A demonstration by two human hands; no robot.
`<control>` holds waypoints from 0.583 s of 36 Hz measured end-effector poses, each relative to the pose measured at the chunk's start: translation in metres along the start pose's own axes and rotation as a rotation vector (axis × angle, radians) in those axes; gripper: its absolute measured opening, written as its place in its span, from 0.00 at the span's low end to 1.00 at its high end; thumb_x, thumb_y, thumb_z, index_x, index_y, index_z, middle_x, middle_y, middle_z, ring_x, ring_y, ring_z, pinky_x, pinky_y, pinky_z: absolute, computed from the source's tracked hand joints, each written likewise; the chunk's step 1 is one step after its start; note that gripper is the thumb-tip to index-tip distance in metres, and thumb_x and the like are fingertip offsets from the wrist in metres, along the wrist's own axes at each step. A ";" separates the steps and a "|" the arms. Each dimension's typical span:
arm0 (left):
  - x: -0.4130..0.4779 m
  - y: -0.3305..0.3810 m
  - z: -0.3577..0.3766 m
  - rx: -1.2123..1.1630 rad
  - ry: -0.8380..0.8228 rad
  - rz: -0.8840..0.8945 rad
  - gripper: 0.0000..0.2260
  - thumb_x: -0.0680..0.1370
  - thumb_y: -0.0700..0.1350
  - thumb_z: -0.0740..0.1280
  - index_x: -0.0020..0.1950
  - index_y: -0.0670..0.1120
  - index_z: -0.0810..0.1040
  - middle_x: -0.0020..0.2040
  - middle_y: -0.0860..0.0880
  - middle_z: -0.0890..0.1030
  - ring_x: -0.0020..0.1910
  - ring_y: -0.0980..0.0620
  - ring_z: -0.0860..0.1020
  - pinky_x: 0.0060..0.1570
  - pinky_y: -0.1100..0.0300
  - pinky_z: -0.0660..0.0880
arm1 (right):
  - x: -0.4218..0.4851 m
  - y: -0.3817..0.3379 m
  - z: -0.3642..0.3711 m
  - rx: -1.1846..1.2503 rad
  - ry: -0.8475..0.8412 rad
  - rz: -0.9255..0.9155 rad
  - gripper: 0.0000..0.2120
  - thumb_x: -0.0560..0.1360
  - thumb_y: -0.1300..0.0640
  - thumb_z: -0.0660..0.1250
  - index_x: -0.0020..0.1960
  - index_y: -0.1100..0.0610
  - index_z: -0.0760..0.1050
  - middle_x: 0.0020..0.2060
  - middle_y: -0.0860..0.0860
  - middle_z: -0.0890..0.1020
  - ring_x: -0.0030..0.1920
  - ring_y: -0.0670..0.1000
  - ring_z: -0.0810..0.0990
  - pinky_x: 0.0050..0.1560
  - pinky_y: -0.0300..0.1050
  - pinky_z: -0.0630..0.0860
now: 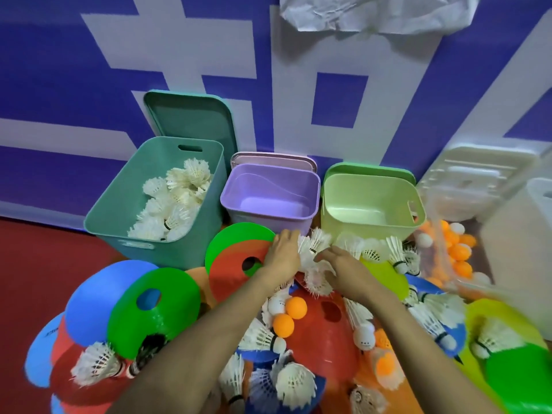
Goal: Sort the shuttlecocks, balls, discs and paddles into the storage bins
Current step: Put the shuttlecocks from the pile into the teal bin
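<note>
Broadly, a blue and white wall closed off the far side. Three open bins stood in a row against it on the red floor. A teal bin, the largest, sat at the left, partly filled with white shuttlecocks. A purple bin stood in the middle and a light green bin at the right. The bins stood close side by side, so the open room lay above their rims and on the bare floor left of the teal bin.

In front of them a heap of coloured discs covered the floor, with more shuttlecocks scattered over it. Both forearms reached forward over the heap from the bottom edge, backs of the hands up. The left hand and the right hand met just before the purple bin's front wall, either side of a bunch of shuttlecocks. The fingers of each hand curled round its own side of the bunch, the two hands narrowly apart. Two orange balls lay between the forearms.
</note>
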State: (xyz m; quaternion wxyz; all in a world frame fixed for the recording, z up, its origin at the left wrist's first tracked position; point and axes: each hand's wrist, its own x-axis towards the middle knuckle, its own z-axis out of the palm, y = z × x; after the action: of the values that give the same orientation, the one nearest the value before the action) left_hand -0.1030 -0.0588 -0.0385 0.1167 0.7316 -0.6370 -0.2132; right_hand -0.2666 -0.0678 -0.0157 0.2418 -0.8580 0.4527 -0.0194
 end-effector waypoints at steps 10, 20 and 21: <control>-0.002 -0.018 -0.001 -0.021 0.114 -0.027 0.18 0.77 0.37 0.62 0.67 0.43 0.68 0.65 0.43 0.64 0.65 0.43 0.63 0.65 0.55 0.63 | 0.007 -0.001 -0.009 0.038 0.147 0.034 0.10 0.76 0.65 0.60 0.54 0.62 0.77 0.48 0.59 0.78 0.49 0.60 0.77 0.47 0.49 0.72; 0.008 -0.020 -0.024 -0.114 -0.047 -0.033 0.17 0.77 0.44 0.67 0.64 0.42 0.74 0.62 0.42 0.74 0.62 0.42 0.72 0.61 0.55 0.69 | 0.024 -0.019 -0.042 0.277 0.353 0.173 0.09 0.77 0.65 0.59 0.55 0.63 0.75 0.49 0.59 0.79 0.43 0.56 0.73 0.38 0.43 0.59; 0.007 -0.021 -0.027 -0.137 -0.031 -0.029 0.16 0.76 0.44 0.68 0.63 0.41 0.75 0.61 0.42 0.75 0.60 0.42 0.73 0.58 0.56 0.69 | 0.027 -0.021 -0.043 0.286 0.372 0.185 0.10 0.77 0.65 0.59 0.55 0.63 0.75 0.50 0.59 0.79 0.45 0.57 0.74 0.39 0.42 0.59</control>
State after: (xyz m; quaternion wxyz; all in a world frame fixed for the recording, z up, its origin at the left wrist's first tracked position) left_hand -0.0715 -0.0652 -0.0247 0.1534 0.7277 -0.6118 -0.2695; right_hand -0.2456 -0.0960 0.0263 0.2739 -0.7517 0.5586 -0.2186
